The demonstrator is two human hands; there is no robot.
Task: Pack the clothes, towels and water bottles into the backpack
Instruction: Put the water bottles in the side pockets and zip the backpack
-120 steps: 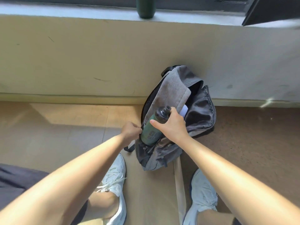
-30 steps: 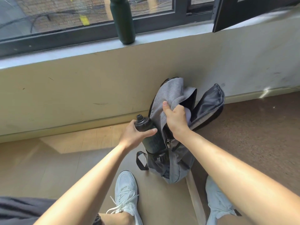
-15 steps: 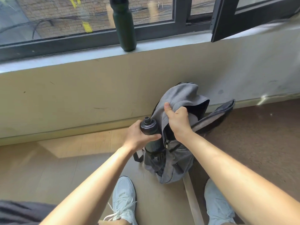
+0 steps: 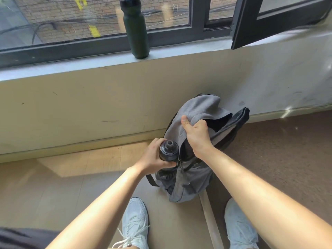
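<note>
A grey backpack stands on the floor against the wall below the window, its top open. My right hand grips the grey fabric at the top of the bag. My left hand holds a water bottle with a black cap at the bag's left side; only its top shows, the body is sunk into the side pocket. A second, dark green water bottle stands upright on the window sill.
The cream wall rises right behind the bag. An open dark window sash juts over the sill at the right. My two white shoes are near the bag's base. A dark garment lies at the lower left.
Four seconds ago my right hand held the bottle beside the bag; now my left hand holds it, sunk deeper in the side pocket, and my right hand grips the bag's top. The view tilted up.
</note>
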